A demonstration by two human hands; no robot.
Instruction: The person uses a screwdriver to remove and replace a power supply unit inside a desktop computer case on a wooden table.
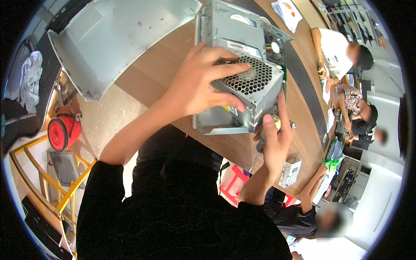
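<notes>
A grey desktop computer case (208, 34) lies on the wooden table with its inside exposed. At its near end sits a metal power supply (255, 80) with a honeycomb grille. My left hand (203, 82) grips this box, fingers spread over the grille and thumb on the near edge. Along the box's right side, my right hand (275, 138) has its index finger raised against the metal. What looks like a screwdriver (254, 164) is tucked in that palm, its thin shaft pointing down toward me. Much of its handle is hidden by the fingers.
A large grey case panel (125, 34) lies at the upper left. Near the table's edge stands a small perforated metal part (290, 172). Papers (287, 15) lie at the back. Several people sit along the right. A red round container (65, 132) and yellow frame (65, 199) stand left.
</notes>
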